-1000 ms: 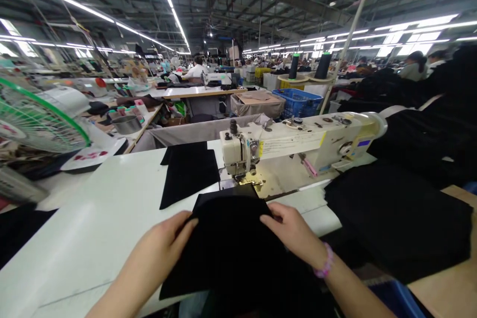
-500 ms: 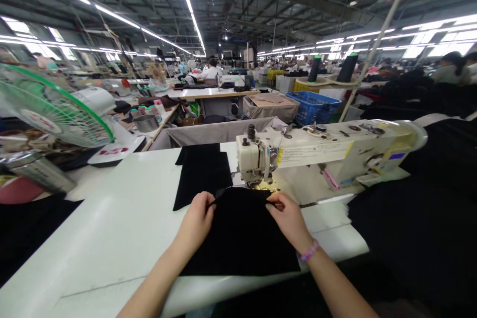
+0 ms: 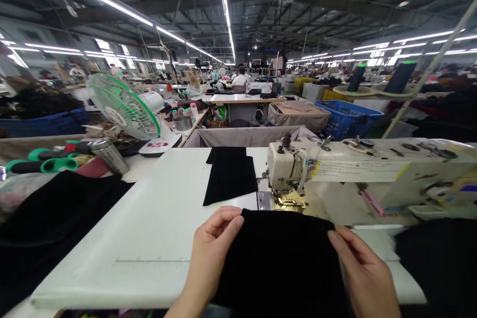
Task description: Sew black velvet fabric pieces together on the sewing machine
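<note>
A black fabric piece [image 3: 283, 263] hangs between my two hands, its upper edge stretched across in front of the sewing machine [image 3: 285, 164]. My left hand [image 3: 216, 238] pinches the upper left corner between thumb and fingers. At the upper right corner, my right hand [image 3: 363, 258] pinches the same cloth. The fabric is apart from the presser foot, and the metal needle plate [image 3: 266, 201] shows behind it. Other black cut pieces [image 3: 231, 176] lie flat on the white table [image 3: 156, 228], left of the machine head.
A green-rimmed fan [image 3: 124, 104] and a steel tumbler [image 3: 110, 155] stand at the left. Dark cloth [image 3: 55, 223] covers the left side, near green-ended thread cones [image 3: 59, 165]. More black cloth [image 3: 439, 258] lies at right. A blue basket [image 3: 346, 117] stands behind the machine.
Both hands have drawn the black fabric back from the machine's needle area, toward me and up off the table. The view has turned left, so the needle plate is now uncovered.
</note>
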Demonstrator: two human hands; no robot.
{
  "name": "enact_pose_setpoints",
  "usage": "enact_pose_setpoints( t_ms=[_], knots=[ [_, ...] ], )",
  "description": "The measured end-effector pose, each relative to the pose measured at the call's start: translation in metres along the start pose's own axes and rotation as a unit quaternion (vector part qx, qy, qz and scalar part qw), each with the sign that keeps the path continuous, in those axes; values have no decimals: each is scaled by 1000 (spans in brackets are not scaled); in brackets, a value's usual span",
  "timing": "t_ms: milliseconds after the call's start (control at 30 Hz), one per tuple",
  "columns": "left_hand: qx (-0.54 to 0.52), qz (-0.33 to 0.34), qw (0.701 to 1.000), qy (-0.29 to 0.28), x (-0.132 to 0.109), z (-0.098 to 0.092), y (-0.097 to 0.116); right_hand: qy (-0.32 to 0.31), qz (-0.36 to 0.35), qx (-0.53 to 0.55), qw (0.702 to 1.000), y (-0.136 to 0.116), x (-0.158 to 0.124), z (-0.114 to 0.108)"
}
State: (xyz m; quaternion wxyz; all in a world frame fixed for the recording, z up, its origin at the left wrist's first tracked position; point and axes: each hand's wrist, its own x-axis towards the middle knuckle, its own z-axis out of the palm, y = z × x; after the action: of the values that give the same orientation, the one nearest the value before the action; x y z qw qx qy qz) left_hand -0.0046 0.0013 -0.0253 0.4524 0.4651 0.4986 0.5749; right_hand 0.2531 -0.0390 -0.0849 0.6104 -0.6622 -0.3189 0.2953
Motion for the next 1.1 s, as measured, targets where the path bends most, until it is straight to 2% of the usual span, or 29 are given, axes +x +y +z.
enact_pose_setpoints(
  t_ms=[200, 467, 833, 967, 1100],
  knots=[
    [-39, -22, 999, 23, -4, 2, 3, -4, 54, 137, 989, -6, -1, 0],
    [-60, -30, 997, 36, -5, 2, 5, 3, 77, 133, 988, -12, -2, -2],
    [-53, -23, 997, 57, -3, 2, 5, -17, 26, 103, 994, -12, -2, -1],
    [-60, -22, 996, 67, -2, 1, 10, -30, -6, 80, 996, -22, -5, 0],
    [-66, -36, 993, 90, 2, -5, 9, -69, -6, 120, 990, -38, -8, 3]
  ],
)
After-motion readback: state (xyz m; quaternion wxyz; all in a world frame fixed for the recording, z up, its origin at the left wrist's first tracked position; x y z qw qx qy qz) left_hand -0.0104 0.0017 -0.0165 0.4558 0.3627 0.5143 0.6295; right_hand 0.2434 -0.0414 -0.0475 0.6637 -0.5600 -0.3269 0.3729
